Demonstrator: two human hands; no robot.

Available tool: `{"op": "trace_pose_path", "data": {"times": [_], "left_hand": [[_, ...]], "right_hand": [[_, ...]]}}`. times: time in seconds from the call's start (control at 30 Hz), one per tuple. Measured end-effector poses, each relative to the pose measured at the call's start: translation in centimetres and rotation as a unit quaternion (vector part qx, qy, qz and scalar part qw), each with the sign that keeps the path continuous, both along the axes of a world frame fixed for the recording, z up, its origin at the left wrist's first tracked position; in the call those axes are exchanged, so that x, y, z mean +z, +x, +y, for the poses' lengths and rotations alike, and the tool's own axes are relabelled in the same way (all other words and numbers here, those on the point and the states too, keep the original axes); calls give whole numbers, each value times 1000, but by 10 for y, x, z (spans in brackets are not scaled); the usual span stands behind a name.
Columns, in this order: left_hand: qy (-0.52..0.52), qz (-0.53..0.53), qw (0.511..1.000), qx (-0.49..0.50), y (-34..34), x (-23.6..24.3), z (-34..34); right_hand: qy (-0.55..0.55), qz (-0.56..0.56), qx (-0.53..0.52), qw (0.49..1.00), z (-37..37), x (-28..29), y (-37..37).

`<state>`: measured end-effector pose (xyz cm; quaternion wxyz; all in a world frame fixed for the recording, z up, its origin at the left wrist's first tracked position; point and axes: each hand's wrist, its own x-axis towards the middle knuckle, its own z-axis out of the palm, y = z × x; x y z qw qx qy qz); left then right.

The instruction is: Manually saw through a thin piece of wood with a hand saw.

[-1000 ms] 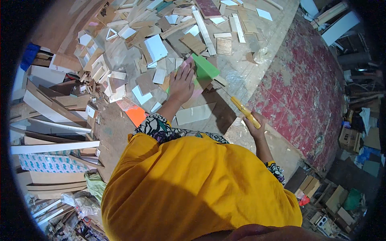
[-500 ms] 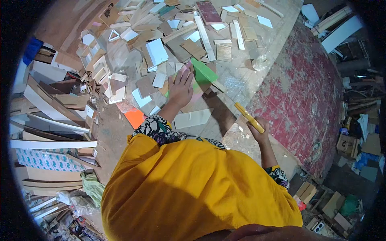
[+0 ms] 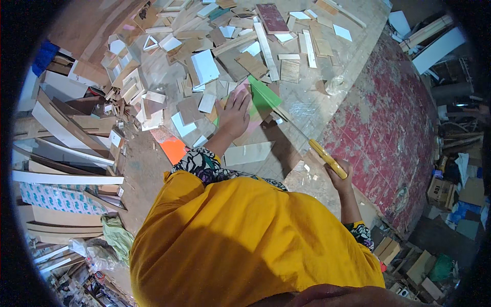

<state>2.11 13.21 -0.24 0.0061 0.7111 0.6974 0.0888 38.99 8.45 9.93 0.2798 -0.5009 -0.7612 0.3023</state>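
Scrap wood (image 3: 250, 64) is littering the tabletop (image 3: 313, 108) beyond the green piece (image 3: 267, 102). Just left of that piece, the left hand (image 3: 234, 115) is lying palm down over something pink (image 3: 249, 132), fingers slightly spread. Right of the green piece, the right hand (image 3: 339, 175) is closing tightly around a yellow-handled tool (image 3: 323, 153), its thin blade (image 3: 296, 126) pointing toward the piece; I can't tell whether they're touching.
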Motion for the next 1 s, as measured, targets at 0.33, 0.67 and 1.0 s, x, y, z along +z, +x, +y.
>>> {"op": "trace_pose_path", "data": {"times": [0.33,0.67,1.0], "left_hand": [[6,-4,1000,-2,0,2,0],[-14,5,1000,5,0,1,1],[-18,16,1000,8,0,-2,2]], "right_hand": [[9,27,-68,997,-1,2,-1],[-19,57,-63,996,-2,-5,-17],[37,14,-34,999,-4,-7,-22]]}}
